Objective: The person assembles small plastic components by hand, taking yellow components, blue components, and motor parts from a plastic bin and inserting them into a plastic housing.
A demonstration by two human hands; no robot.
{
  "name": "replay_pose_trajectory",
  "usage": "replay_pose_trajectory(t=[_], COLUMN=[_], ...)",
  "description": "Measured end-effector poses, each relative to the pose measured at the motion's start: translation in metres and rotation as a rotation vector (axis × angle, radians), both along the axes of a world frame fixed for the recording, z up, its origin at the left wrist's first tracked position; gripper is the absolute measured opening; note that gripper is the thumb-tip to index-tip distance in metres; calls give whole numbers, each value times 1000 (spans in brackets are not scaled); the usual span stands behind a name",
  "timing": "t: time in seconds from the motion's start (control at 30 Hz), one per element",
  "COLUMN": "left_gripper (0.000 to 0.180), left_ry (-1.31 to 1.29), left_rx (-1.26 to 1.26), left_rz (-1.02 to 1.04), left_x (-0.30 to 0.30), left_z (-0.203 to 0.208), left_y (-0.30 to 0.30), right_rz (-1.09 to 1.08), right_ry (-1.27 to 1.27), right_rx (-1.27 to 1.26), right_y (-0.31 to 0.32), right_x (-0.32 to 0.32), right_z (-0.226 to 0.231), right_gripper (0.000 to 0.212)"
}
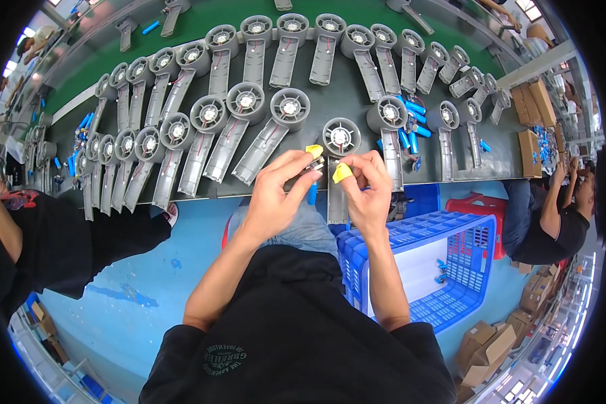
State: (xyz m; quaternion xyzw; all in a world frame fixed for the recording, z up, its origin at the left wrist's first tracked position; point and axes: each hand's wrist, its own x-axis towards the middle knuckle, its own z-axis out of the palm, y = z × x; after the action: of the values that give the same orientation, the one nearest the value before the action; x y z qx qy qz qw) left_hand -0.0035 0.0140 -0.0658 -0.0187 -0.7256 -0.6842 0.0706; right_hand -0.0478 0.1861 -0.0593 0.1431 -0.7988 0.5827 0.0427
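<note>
My left hand point(279, 192) pinches a small dark-and-silver part point(314, 165) between thumb and fingers, with a yellow cot on one fingertip. A blue cylinder point(312, 194) hangs just below that part; whether they are joined I cannot tell. Close beside it, my right hand point(369, 192) has its fingers drawn together, with a yellow cot point(342, 173) on the thumb. What it grips, if anything, is too small to make out. Between and beyond both hands lies a grey handheld fan housing point(342, 137), its open handle point(337, 205) pointing toward me over the table edge.
Several similar grey fan housings point(291, 108) lie in rows on the dark table point(316, 101). Loose blue cylinders point(414, 121) are piled at right. Below stand a blue plastic crate point(417, 225) and a red stool point(481, 205). People sit on both sides; a person point(559, 222) works at right.
</note>
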Motion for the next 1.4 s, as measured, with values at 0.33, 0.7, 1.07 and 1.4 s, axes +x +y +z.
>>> replay_pose_trajectory(t=[0.33,0.7,1.07,1.4], left_gripper=[25,25,29,24], left_ry=[268,209,271,202], left_rx=[-151,-26,-26,-91], left_rz=[102,57,-42,105], left_x=[-8,-9,-14,0], left_z=[-3,-8,-16,-14], left_y=[5,7,-2,7], right_rz=[126,130,177,141], right_ry=[-377,-393,-313,411], right_rx=[-319,-227,-139,214], right_y=[2,5,9,2], right_x=[-3,-5,-10,-12], right_z=[-5,2,4,-8], right_gripper=[12,12,13,23])
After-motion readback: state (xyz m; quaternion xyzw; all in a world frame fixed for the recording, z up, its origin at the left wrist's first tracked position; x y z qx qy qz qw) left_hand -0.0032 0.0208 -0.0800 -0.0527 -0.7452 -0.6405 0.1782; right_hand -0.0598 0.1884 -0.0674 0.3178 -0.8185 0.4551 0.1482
